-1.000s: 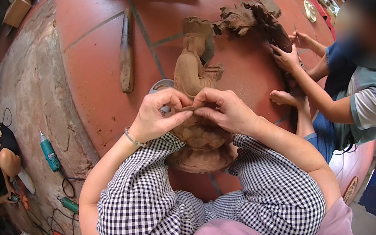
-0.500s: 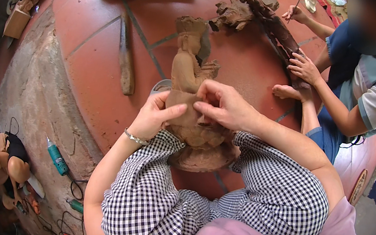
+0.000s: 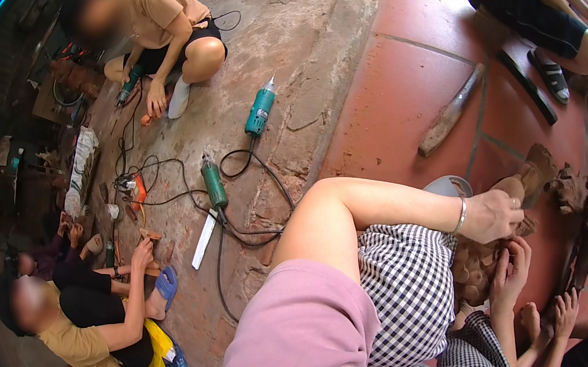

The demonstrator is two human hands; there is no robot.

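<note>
A carved brown wooden figure (image 3: 475, 269) leans between my knees at the lower right, partly covered by my legs and hands. My left hand (image 3: 493, 216), with a bracelet at its wrist, is closed above the carving, its fingers curled inward. Just below it, my right hand (image 3: 511, 272) has its fingers bent up toward the left one. A thin brown edge, perhaps of a sheet, shows between the two hands; what each one grips is too small to make out.
Two green rotary power tools (image 3: 261, 109) (image 3: 213, 182) with black cords lie on the stone slab at my left. A wooden club (image 3: 452, 110) and a black bar (image 3: 527, 86) rest on red tiles. Dark driftwood (image 3: 577, 217) lies at far right. Several people squat around.
My view has swung far to the left, so my hands and the carving now appear at the lower right. Both hands remain close together over the figure.
</note>
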